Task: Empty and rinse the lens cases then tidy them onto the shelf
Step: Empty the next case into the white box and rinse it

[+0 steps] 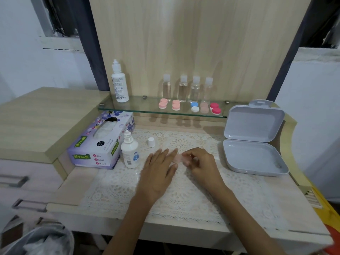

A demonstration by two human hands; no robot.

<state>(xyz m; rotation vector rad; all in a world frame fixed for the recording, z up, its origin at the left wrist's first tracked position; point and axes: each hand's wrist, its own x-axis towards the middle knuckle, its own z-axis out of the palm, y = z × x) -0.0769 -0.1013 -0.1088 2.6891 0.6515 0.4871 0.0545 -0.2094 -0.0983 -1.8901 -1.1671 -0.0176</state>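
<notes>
Centre frame: my right hand pinches case, left hand flat alongside; likely light, slick, so grip edges.

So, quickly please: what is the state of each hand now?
Left hand: open, fingers straight, beside the pink case.
Right hand: pinches the pink case.

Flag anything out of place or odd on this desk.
The small bottle beside the tissue box stands uncapped, its white cap apart on the lace mat. The grey box lies open. No spill shows.
</notes>
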